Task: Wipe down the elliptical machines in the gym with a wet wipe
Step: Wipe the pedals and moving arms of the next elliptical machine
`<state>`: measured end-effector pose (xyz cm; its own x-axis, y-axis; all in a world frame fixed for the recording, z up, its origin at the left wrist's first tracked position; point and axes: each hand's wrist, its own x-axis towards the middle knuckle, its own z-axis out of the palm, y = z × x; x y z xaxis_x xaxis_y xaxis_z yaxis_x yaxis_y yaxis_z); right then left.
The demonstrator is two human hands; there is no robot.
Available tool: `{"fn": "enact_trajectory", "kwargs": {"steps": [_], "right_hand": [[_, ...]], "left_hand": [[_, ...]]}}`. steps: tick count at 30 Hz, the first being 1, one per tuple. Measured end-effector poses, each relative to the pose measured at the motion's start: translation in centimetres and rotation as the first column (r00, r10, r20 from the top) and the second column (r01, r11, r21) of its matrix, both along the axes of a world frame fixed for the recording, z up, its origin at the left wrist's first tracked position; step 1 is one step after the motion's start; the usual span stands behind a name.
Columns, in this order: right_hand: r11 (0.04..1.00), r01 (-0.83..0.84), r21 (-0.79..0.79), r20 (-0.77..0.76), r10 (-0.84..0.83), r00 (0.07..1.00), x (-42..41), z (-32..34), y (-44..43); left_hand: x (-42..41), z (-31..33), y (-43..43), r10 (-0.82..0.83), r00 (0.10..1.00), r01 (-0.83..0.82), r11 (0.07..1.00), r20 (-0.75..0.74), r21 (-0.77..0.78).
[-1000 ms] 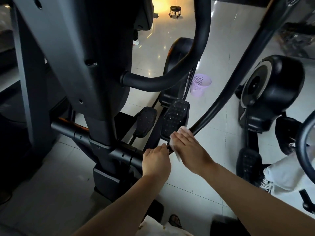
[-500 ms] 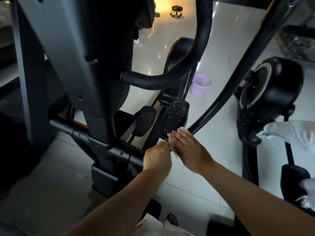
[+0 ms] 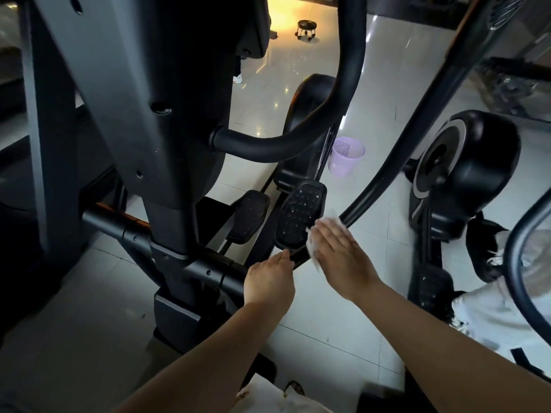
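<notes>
A black elliptical machine (image 3: 167,120) fills the left and centre of the head view. Its right foot pedal (image 3: 298,216) has a studded tread, and the left pedal (image 3: 249,216) lies beside it. My right hand (image 3: 340,254) presses a white wet wipe (image 3: 313,248) against the lower end of the black swing arm (image 3: 387,162), just right of the pedal's near edge. The wipe is mostly hidden under my fingers. My left hand (image 3: 269,278) grips the bar below the pedal's near end, fingers curled around it.
A lilac mesh waste basket (image 3: 346,156) stands on the pale tiled floor behind the pedals. A second elliptical (image 3: 465,171) stands at the right, with another person's white-trousered leg and shoe (image 3: 492,308) on it. A small wheeled stool (image 3: 307,29) sits far back.
My right hand has shifted a little right and up along the swing arm with the wipe. The other person's leg at the right has moved down and nearer.
</notes>
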<state>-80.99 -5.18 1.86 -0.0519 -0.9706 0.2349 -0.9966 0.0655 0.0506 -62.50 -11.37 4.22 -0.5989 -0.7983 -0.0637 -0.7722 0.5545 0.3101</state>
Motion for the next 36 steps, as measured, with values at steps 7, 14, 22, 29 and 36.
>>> {"fn": "enact_trajectory", "kwargs": {"steps": [7, 14, 22, 29, 36], "right_hand": [[0.981, -0.182, 0.067, -0.039, 0.185, 0.982, 2.8, -1.1, -0.2], [1.0, 0.002, -0.006, -0.005, -0.002, 1.0, 1.5, -0.3, -0.3], [0.995, -0.1, -0.023, 0.066, 0.101, 0.993, 0.0, 0.3, -0.3], [0.991, -0.131, 0.014, 0.069, 0.13, 0.989, 2.2, -1.2, -0.4], [0.994, -0.073, -0.079, 0.137, 0.084, 0.987, -0.5, 0.0, -1.1]], "left_hand": [[0.1, -0.3, 0.0, 0.011, 0.999, -0.012, 1.0, -0.048, -0.024], [0.1, -0.6, 0.0, 0.017, 0.998, -0.018, 1.0, -0.057, -0.011], [0.2, -1.2, -0.2, 0.003, 0.994, -0.008, 0.999, -0.113, -0.043], [0.2, -1.8, 0.0, 0.009, 0.987, -0.02, 0.998, -0.162, -0.063], [-0.1, -1.7, 0.1, 0.025, 0.989, -0.035, 0.997, -0.149, -0.067]]}}
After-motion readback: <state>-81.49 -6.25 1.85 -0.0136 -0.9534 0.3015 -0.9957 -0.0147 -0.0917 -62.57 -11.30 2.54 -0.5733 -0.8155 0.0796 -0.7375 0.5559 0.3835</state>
